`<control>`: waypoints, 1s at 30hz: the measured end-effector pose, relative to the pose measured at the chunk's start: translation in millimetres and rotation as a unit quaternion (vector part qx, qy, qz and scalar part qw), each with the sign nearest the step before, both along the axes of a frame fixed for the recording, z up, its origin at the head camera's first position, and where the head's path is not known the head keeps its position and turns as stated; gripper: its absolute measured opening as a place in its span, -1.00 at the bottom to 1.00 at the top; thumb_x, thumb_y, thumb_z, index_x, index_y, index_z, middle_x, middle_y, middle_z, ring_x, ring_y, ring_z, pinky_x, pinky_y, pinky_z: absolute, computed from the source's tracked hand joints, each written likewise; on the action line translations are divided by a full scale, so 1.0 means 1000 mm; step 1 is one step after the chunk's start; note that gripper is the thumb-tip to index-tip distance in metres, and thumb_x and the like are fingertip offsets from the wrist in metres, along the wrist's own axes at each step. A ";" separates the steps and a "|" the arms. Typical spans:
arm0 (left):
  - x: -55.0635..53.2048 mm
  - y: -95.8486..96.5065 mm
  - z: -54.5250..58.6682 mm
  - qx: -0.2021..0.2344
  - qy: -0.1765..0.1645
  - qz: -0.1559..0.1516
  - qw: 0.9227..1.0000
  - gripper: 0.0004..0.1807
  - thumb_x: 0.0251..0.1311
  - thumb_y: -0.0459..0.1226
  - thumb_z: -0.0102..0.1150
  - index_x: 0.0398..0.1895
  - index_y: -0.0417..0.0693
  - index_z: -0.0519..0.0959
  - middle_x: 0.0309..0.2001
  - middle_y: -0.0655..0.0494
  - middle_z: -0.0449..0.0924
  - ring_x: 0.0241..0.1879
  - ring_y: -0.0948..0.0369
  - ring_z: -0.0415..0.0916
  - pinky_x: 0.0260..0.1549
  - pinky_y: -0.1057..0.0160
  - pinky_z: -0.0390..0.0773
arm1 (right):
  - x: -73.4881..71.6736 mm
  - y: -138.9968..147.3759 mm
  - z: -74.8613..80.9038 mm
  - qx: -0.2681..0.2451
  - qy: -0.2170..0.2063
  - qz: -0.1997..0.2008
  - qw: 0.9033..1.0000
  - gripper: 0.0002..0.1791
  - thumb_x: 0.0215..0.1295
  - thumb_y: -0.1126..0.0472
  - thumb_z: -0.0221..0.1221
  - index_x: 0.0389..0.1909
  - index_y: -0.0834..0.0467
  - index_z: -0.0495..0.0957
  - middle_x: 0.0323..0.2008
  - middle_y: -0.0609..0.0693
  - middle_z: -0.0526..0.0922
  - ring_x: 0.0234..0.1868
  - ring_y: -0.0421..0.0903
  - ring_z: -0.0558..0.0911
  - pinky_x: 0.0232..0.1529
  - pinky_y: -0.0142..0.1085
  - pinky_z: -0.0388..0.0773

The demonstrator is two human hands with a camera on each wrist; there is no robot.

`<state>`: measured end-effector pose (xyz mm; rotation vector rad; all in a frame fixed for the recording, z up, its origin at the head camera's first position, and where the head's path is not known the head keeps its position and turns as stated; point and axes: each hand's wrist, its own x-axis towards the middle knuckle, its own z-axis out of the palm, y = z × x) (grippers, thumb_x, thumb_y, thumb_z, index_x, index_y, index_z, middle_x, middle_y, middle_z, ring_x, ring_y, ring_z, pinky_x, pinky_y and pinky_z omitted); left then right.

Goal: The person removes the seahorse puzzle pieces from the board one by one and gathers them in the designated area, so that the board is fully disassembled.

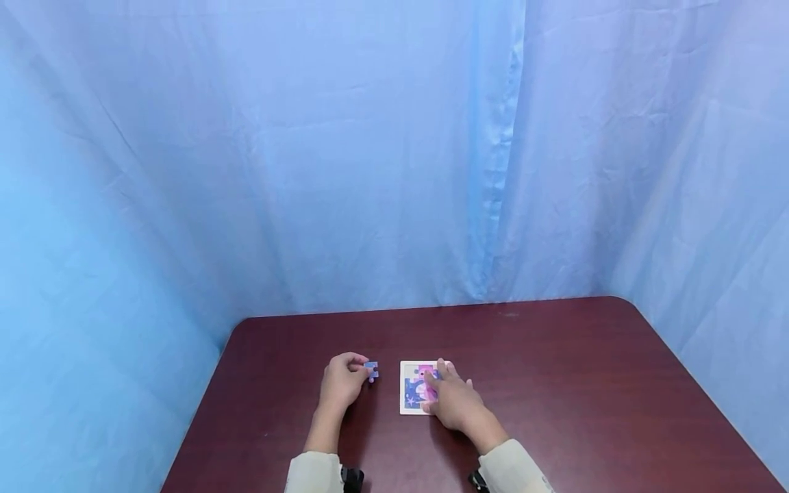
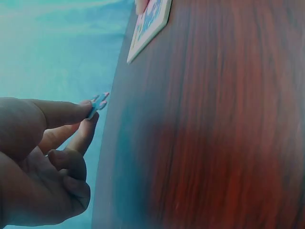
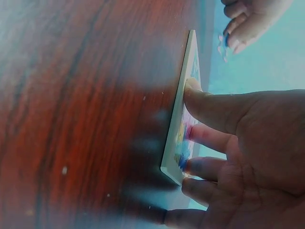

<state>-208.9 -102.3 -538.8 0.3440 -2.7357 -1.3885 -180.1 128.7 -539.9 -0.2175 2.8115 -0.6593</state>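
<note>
Between thumb and fingers, my left hand (image 1: 342, 383) pinches a small blue jigsaw piece (image 1: 372, 370) with knobs, held to the left of the puzzle board. The left wrist view shows the piece (image 2: 98, 105) edge-on at the fingertips. My right hand (image 1: 457, 402) rests with spread fingers on the right part of the square puzzle board (image 1: 403, 409), which has a white frame and a pink and blue sea picture with a starfish. Near the picture's upper left is a pale patch. In the right wrist view the thumb (image 3: 209, 107) lies at the board's edge; the hand hides the board's right side.
The board lies flat on a dark red-brown wooden table (image 1: 567, 383) with rounded far corners. Light blue curtains (image 1: 370, 171) hang behind the table and along both sides. Dark straps show at both wrists below pale sleeves (image 1: 316, 472).
</note>
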 end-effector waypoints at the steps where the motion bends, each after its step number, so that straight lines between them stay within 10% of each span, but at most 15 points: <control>1: 0.000 -0.004 0.000 -0.008 -0.004 0.001 1.000 -0.86 0.23 -0.29 0.41 -0.15 -0.05 0.78 -0.29 0.08 0.80 -0.34 0.23 0.65 -0.30 0.20 0.54 | 0.000 0.000 -0.001 -0.001 -0.001 0.000 1.000 -0.30 0.37 0.06 0.38 0.49 0.12 0.46 0.66 0.28 0.15 0.70 0.27 0.11 0.50 0.44 0.15; 14: 0.005 -0.040 -0.003 -0.054 -0.036 0.025 0.998 -0.81 0.27 -0.28 0.37 -0.09 -0.12 0.78 -0.26 0.03 0.80 -0.32 0.19 0.66 -0.33 0.17 0.53 | 0.000 0.001 -0.004 0.011 0.007 0.010 1.000 -0.29 0.36 0.04 0.38 0.49 0.12 0.47 0.65 0.28 0.18 0.69 0.27 0.14 0.47 0.44 0.21; 30: 0.004 -0.040 -0.006 -0.113 -0.032 0.026 0.993 -0.73 0.31 -0.30 0.31 0.02 -0.19 0.77 -0.16 -0.06 0.82 -0.25 0.09 0.71 -0.28 0.01 0.62 | 0.001 0.004 -0.004 -0.007 0.020 0.009 1.000 -0.30 0.34 0.08 0.39 0.46 0.16 0.49 0.63 0.31 0.20 0.67 0.29 0.17 0.46 0.47 0.19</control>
